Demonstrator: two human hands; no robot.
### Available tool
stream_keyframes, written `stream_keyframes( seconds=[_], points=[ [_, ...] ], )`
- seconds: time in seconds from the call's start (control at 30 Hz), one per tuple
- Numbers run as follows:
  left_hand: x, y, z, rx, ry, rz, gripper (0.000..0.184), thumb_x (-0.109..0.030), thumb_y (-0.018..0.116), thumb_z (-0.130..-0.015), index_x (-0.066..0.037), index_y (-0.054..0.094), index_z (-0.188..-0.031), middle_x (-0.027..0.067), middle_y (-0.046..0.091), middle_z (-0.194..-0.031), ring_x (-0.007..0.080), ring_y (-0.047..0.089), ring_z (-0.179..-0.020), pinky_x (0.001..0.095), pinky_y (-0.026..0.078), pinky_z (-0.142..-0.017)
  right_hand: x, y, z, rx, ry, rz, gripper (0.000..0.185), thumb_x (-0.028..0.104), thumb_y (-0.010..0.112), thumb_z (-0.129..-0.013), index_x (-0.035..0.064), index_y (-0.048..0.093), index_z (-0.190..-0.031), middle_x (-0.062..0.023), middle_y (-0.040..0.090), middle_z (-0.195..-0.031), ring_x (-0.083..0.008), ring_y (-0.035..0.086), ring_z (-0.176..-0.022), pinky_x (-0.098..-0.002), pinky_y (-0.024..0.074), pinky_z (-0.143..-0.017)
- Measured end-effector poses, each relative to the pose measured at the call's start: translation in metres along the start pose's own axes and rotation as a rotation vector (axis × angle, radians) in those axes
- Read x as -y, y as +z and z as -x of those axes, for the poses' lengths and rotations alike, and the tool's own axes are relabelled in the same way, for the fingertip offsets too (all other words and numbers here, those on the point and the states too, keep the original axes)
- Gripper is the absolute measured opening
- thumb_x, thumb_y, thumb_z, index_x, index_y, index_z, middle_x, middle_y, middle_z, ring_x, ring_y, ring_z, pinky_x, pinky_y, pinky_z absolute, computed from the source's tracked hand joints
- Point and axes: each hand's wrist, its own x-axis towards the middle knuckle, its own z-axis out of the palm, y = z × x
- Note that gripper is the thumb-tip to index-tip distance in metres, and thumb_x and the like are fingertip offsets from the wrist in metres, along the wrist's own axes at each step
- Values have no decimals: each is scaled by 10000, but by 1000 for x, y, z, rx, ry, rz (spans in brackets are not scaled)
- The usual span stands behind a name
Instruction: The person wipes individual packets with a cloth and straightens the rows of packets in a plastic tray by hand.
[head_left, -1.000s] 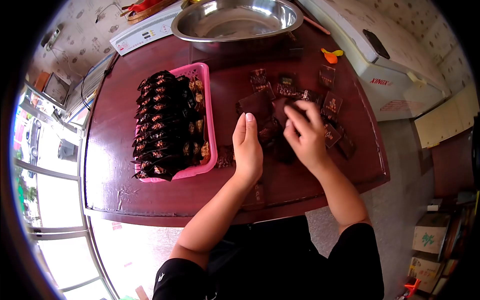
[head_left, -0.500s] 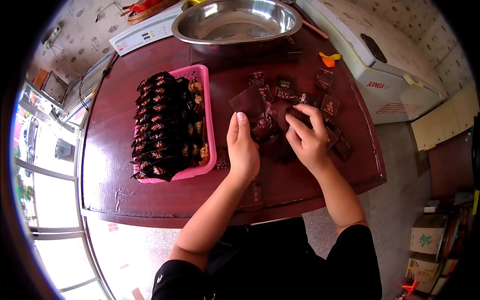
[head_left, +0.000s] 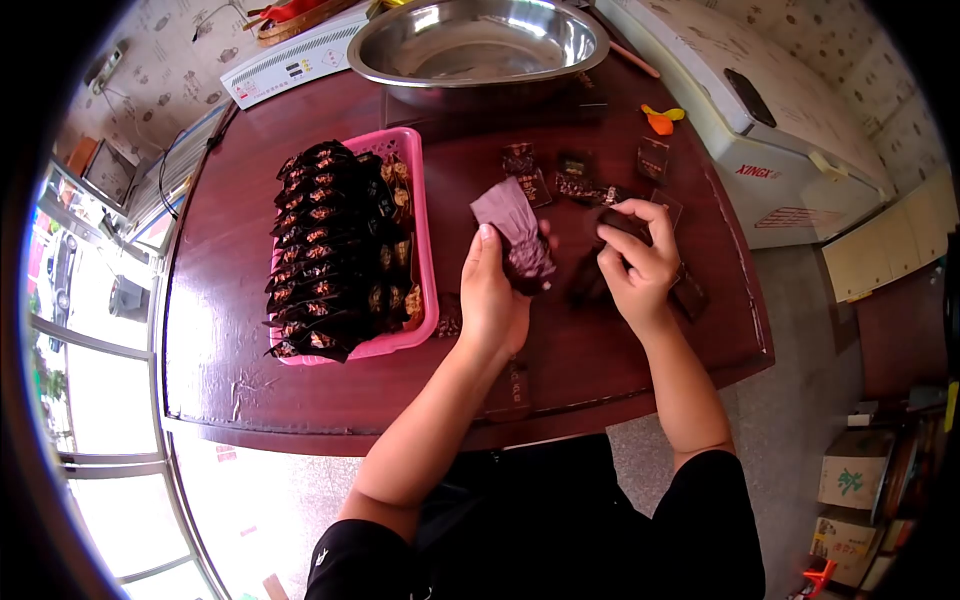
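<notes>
My left hand (head_left: 492,290) is closed around a dark packet (head_left: 520,232), whose upper part shines purplish and wrinkled. To its right, my right hand (head_left: 640,262) pinches a small dark piece (head_left: 612,222) between thumb and fingers; what exactly it is cannot be made out. Several small dark packets lie behind and beside my hands, among them one at the back right (head_left: 653,158). Left of my hands stands a pink basket (head_left: 428,260) with a row of black packets (head_left: 318,250) standing on edge and brownish ones along its right side.
A large steel basin (head_left: 478,45) stands at the back of the red-brown table (head_left: 300,405). A white device (head_left: 290,62) is at the back left. Orange and yellow items (head_left: 660,120) lie at the right, near a white freezer (head_left: 790,170) with a phone (head_left: 748,97) on top.
The packet in my left hand has tilted, and its surface now catches the light. My right hand has moved right, away from my left hand, with a dark piece in its fingers.
</notes>
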Motion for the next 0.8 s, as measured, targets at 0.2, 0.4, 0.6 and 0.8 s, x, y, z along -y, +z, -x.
stream_keyframes(
  seconds=[0.2,0.4,0.6,0.8],
  points=[
    [15,-5,-4,-92,-9,-10,313,-363,460,-1044,-82,552,-1148,14,616,-953,104,587,-820,270,503,-729,27,9,5,358,-96,-392,263,-43,691,-641,56,725,-881,-122,606,-1090,-267,630,-989,-358,532,-802],
    [18,-10,-2,9,-30,-87,523,-467,333,-1055,-7,534,-1204,85,620,-1091,182,607,-994,324,496,-897,26,18,12,331,-74,-224,366,-30,733,-616,81,745,-964,-120,592,-1118,-284,636,-998,-380,547,-827],
    [13,5,4,136,-13,-180,561,-416,260,-1081,15,572,-1258,91,642,-1164,149,591,-1064,295,452,-964,27,14,8,251,-92,-46,426,-1,757,-596,123,751,-1004,-87,610,-1077,-259,645,-897,-353,549,-734],
    [23,-12,-3,141,-35,-563,441,-420,361,-1062,-70,612,-1158,26,680,-909,96,634,-720,239,532,-619,3,8,6,128,109,111,390,-89,679,-682,56,724,-1042,-136,590,-1082,-310,636,-946,-371,534,-762]
  ],
)
